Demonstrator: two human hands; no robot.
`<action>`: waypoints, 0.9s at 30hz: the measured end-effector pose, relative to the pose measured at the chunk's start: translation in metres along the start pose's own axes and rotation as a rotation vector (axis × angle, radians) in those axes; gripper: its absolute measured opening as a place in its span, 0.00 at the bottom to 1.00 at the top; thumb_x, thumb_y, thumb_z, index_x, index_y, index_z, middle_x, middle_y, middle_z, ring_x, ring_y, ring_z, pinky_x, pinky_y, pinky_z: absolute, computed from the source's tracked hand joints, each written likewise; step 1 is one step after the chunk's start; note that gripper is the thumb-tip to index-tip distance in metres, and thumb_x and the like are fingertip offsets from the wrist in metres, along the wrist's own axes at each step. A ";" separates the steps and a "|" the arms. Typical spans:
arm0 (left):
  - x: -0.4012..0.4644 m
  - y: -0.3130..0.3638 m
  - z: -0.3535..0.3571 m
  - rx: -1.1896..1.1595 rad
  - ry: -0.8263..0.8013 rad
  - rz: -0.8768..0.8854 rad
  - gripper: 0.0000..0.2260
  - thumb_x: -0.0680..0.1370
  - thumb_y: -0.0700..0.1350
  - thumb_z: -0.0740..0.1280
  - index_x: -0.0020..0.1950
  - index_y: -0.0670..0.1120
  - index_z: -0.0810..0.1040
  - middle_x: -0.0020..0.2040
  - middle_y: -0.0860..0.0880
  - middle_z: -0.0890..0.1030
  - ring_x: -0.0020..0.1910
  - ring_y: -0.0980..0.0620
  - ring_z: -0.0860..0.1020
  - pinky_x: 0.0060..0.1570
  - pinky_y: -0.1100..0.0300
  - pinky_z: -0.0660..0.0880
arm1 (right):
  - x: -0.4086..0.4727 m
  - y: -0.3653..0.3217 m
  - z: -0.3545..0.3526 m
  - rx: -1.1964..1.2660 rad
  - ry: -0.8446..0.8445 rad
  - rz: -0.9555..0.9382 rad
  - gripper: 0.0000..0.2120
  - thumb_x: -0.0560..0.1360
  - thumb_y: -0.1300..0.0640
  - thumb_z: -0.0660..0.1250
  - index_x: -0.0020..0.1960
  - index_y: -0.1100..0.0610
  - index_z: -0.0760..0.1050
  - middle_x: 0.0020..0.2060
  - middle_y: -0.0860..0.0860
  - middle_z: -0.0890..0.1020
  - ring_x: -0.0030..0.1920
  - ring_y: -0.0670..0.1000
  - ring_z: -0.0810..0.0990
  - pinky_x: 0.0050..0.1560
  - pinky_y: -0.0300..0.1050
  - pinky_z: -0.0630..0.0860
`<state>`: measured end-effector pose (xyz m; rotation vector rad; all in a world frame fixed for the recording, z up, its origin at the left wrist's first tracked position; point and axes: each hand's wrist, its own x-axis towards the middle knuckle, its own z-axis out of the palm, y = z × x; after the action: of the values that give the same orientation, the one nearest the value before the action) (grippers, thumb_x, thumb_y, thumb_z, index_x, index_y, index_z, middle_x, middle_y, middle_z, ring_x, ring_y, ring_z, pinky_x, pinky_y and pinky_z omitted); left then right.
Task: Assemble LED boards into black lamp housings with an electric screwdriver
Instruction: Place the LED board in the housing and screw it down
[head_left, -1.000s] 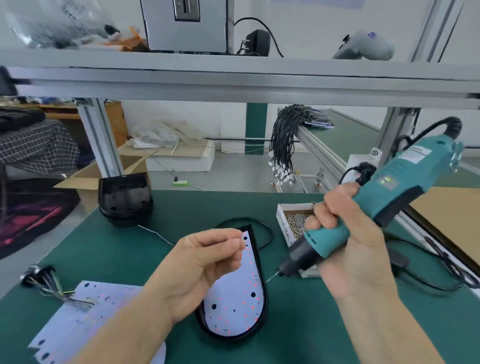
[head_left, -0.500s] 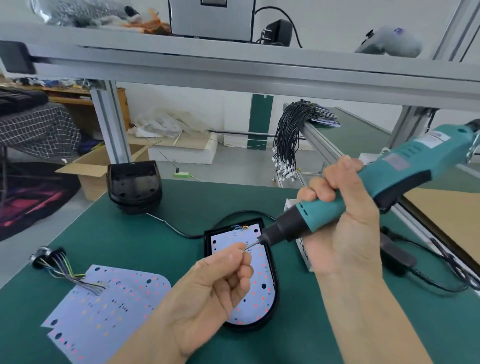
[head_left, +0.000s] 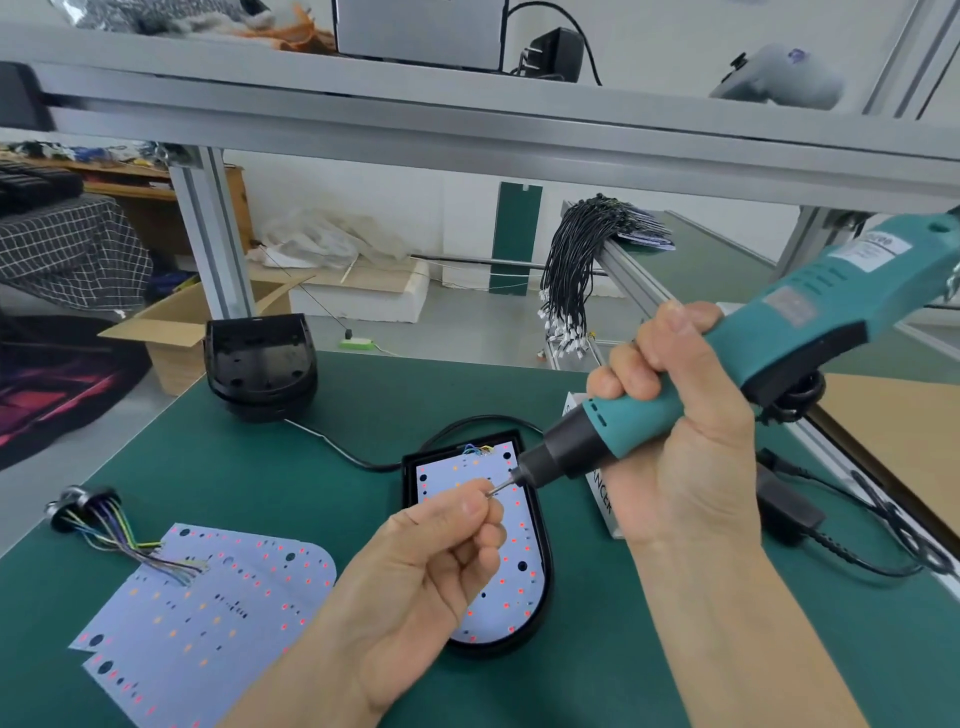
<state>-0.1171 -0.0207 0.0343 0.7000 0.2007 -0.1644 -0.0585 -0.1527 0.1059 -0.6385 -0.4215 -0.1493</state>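
A black lamp housing (head_left: 543, 613) lies flat on the green bench with a white LED board (head_left: 511, 587) seated inside it. My right hand (head_left: 691, 441) grips a teal electric screwdriver (head_left: 737, 364), tilted so its bit points down-left. My left hand (head_left: 441, 561) is raised over the board, thumb and forefinger pinching something small, probably a screw, right at the bit's tip; the piece itself is hidden by my fingers. Several loose LED boards (head_left: 208, 623) with coloured wires lie at the lower left. A stack of empty black housings (head_left: 262, 364) stands at the back left.
A small white box (head_left: 597, 499) sits behind my right hand, mostly hidden. A black cable (head_left: 857, 540) trails across the bench on the right. An aluminium shelf frame (head_left: 467, 119) spans overhead, with a post (head_left: 213, 234) at the left. A bundle of black wires (head_left: 571, 270) hangs at the back.
The screwdriver swung left from beside the box until its bit came over the board. My left hand's pinched fingers met the bit tip and stay there now.
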 end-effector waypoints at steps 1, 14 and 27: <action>0.000 0.000 -0.001 0.026 0.004 0.016 0.05 0.61 0.37 0.71 0.35 0.40 0.85 0.34 0.44 0.80 0.27 0.54 0.78 0.27 0.65 0.77 | 0.000 0.000 0.000 -0.010 -0.012 -0.003 0.10 0.69 0.61 0.68 0.38 0.49 0.69 0.28 0.43 0.69 0.25 0.43 0.67 0.31 0.36 0.70; 0.007 -0.001 -0.001 0.170 0.047 0.069 0.05 0.65 0.36 0.70 0.38 0.37 0.84 0.35 0.42 0.80 0.29 0.53 0.77 0.31 0.63 0.78 | -0.002 0.006 -0.010 -0.008 0.035 -0.043 0.10 0.71 0.64 0.63 0.38 0.51 0.66 0.25 0.44 0.68 0.23 0.43 0.66 0.29 0.35 0.68; 0.012 -0.003 0.006 0.155 0.094 0.085 0.10 0.60 0.38 0.72 0.40 0.38 0.86 0.37 0.42 0.83 0.30 0.53 0.79 0.32 0.64 0.79 | 0.003 0.007 -0.021 0.036 0.153 -0.075 0.13 0.72 0.65 0.64 0.37 0.50 0.67 0.27 0.44 0.69 0.25 0.42 0.67 0.31 0.36 0.70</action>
<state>-0.1052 -0.0283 0.0337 0.8703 0.2494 -0.0658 -0.0470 -0.1597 0.0876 -0.5719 -0.2997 -0.2600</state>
